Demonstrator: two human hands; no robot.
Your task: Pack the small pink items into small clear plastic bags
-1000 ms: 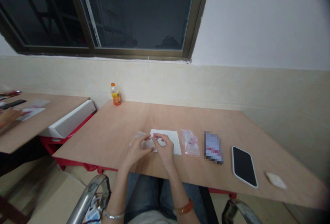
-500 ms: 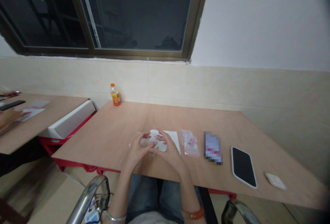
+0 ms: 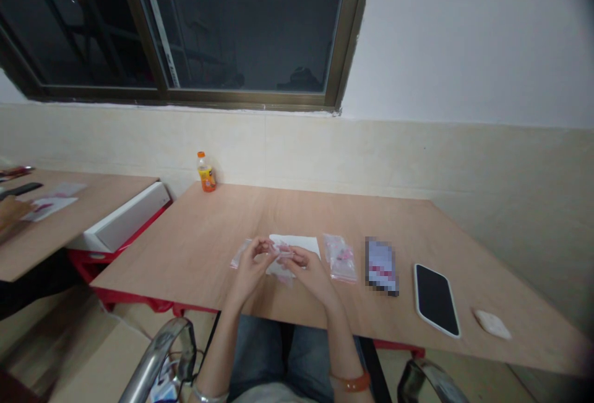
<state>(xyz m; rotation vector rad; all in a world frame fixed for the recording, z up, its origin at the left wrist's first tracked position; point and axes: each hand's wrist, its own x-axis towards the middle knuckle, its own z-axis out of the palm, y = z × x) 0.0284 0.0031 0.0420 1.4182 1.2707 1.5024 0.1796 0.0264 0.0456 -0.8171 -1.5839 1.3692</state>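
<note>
Over the near part of the table, my left hand (image 3: 253,265) and my right hand (image 3: 308,272) meet, fingers pinched. Between them is a small clear plastic bag (image 3: 282,251) with pinkish contents too small to make out. A white sheet of paper (image 3: 304,243) lies beneath the hands, partly covered by them. Just left of my left hand is another clear plastic bag (image 3: 238,255), partly hidden. To the right of the paper rests a clear bag with pink pieces (image 3: 340,258).
Further right lie a blurred-out item (image 3: 381,267), a dark-screened phone (image 3: 436,299) and a whitish flat object (image 3: 492,324). An orange drink bottle (image 3: 206,173) stands at the back left. On the neighbouring table (image 3: 111,187), another person's hand (image 3: 12,212) is by some paper.
My hands have drawn in from a wider, curved hold to a closer pinch on the bag. More of the paper and the left bag shows. The view has shifted slightly.
</note>
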